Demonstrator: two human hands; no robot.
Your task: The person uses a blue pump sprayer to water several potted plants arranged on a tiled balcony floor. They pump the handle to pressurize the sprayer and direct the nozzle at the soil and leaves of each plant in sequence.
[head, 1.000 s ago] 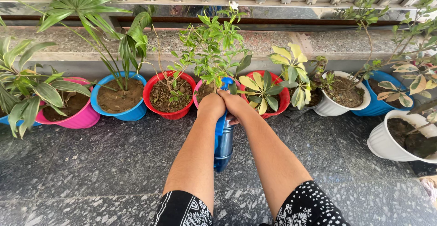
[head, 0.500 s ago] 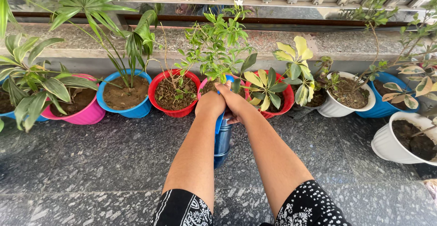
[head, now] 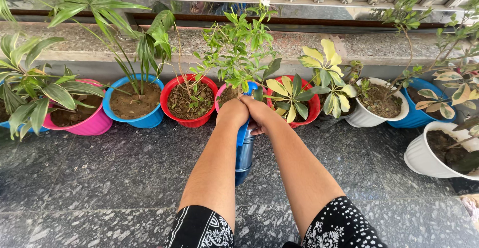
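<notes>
The left hand (head: 232, 112) and the right hand (head: 258, 112) have their fingers curled tight round the top of a shiny blue metal spray bottle (head: 244, 153). The bottle hangs straight down below the fingers, over the dark stone floor (head: 115, 173). Just past the fingers sits a pink plastic pot (head: 223, 96) with a leafy green plant.

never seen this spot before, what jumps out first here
Front and centre, the left hand and right hand clasp the top of a blue spray bottle standing on the dark stone floor. Behind it, a row of bright pots runs along the ledge, notably a red pot and a pink pot.
</notes>
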